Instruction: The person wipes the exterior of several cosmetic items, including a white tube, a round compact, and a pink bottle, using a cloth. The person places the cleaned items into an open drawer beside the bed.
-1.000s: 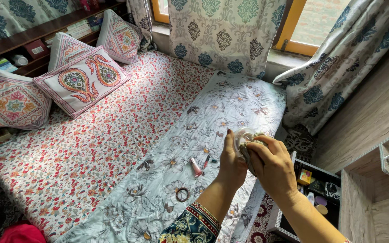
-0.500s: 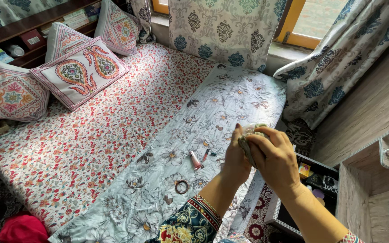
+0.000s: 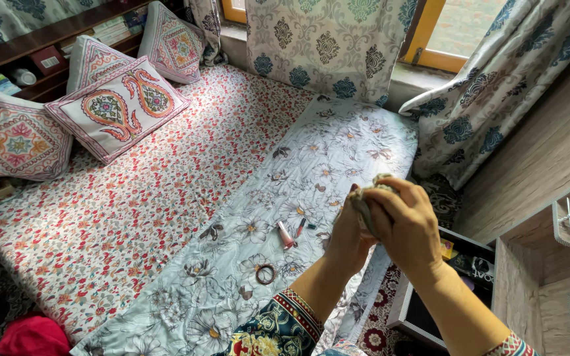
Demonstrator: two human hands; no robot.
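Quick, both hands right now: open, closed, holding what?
Left hand: closed on something hidden under the cloth.
Right hand: closed on crumpled grey-green cloth.

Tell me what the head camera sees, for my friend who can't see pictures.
Two hands, left and right, press a cloth between them above a pale flowered sheet. A ring and small tubes lie on the sheet, with patterned cushions farther left.

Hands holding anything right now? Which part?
Right hand grips a bunched greyish cloth, pressed against the left hand. Whatever lies under the cloth is hidden.
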